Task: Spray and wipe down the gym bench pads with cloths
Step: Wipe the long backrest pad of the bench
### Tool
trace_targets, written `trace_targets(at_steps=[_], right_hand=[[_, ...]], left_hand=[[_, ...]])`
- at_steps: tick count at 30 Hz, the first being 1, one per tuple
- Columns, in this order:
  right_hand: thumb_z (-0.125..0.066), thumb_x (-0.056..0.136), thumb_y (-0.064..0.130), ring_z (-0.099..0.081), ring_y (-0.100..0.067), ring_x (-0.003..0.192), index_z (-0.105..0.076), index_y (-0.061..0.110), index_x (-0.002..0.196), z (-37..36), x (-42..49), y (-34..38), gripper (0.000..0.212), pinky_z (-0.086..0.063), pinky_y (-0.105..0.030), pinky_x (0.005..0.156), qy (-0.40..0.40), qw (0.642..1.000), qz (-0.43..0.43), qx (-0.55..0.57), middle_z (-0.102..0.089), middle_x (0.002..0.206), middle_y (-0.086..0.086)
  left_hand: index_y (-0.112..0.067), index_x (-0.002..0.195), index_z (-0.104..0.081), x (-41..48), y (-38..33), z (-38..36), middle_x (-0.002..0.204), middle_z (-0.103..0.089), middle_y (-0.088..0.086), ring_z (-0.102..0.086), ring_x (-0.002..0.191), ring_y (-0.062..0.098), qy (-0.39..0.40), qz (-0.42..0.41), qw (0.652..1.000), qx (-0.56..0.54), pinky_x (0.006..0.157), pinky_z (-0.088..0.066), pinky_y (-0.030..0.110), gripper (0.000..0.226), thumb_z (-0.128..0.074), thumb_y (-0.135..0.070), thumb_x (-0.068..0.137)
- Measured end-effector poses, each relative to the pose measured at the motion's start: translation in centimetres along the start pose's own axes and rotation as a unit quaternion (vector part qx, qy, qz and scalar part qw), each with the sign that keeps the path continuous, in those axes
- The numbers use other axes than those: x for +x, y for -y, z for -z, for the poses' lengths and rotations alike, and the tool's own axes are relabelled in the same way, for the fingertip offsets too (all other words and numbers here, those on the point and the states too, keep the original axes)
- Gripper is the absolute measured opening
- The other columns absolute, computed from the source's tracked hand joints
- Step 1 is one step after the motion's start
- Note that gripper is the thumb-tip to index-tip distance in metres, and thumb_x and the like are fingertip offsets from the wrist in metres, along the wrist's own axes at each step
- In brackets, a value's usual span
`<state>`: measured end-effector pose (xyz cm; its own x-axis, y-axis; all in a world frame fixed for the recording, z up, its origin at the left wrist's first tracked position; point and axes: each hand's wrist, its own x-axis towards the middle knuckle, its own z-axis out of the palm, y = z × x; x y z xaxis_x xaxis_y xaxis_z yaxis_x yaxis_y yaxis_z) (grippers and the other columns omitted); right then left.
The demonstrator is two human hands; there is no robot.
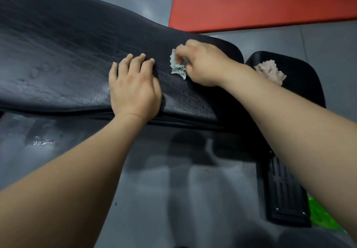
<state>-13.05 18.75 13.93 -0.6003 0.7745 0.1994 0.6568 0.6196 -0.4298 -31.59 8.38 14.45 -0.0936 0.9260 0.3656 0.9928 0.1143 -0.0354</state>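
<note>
The left hand [133,85] lies flat on the long black bench pad [67,45], its fingers [135,62] straight, spread a little and pressing on the vinyl, grasping nothing. Just to the right of those fingertips, the right hand [202,64] has its fingers [188,50] curled round a crumpled pale green cloth [177,68], which bunches out below them and touches the pad surface. Nearer the person than the right fingers, fine droplets [193,101] bead on the pad's near edge. To the right of the right fingers, past the wrist, a separate black seat pad [301,93] carries a loose pinkish cloth [270,72], apart from both hands. Beyond the right fingers, well apart, a red pad [251,2] lies at an angle. Below both forearms is grey floor [154,199], with a wet patch [42,141] to the left of the left wrist
</note>
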Motion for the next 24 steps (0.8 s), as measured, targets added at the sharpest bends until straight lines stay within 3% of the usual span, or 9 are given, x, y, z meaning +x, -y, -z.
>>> trace_targets(at_steps=[7,12,17,24], right_hand=[[-0.047,0.082,0.013,-0.056,-0.024,0.094,-0.06,0.03,0.102,0.2,-8.8,1.3,0.029,-0.051,-0.04,0.076,0.053,0.996,0.065,0.031,-0.053,0.104,0.006],[-0.049,0.087,0.016,-0.055,-0.029,0.089,-0.06,0.027,0.105,0.0,-6.3,1.0,0.023,-0.05,-0.043,0.079,0.038,0.999,0.026,0.029,-0.05,0.105,0.002],[-0.046,0.089,0.011,-0.055,-0.032,0.101,-0.059,0.028,0.109,-0.3,-1.9,1.1,0.029,-0.045,-0.039,0.082,0.008,0.999,-0.028,0.035,-0.052,0.111,-0.003],[-0.052,0.085,0.015,-0.054,-0.024,0.099,-0.064,0.029,0.102,0.5,-10.5,2.4,0.025,-0.049,-0.038,0.08,0.053,0.997,0.027,0.051,-0.053,0.107,0.002]], left_hand=[[-0.022,0.139,-0.059,0.0,-0.2,0.3,0.151,-0.051,0.0,-0.037,0.145,0.026,0.009,-0.003,1.0,0.011,0.122,-0.021,0.049,0.052,-0.035,-0.032,0.093],[-0.024,0.14,-0.057,0.1,-0.3,0.1,0.153,-0.05,-0.002,-0.035,0.146,0.025,0.016,0.004,1.0,0.023,0.123,-0.02,0.048,0.049,-0.038,-0.03,0.095],[-0.024,0.14,-0.057,-0.1,-0.4,0.2,0.153,-0.05,-0.004,-0.035,0.147,0.024,0.015,0.007,1.0,0.023,0.123,-0.02,0.046,0.051,-0.035,-0.031,0.095],[-0.024,0.143,-0.055,-0.2,-0.6,0.7,0.155,-0.047,-0.003,-0.032,0.148,0.024,0.026,0.009,0.999,0.02,0.123,-0.018,0.045,0.052,-0.035,-0.03,0.096]])
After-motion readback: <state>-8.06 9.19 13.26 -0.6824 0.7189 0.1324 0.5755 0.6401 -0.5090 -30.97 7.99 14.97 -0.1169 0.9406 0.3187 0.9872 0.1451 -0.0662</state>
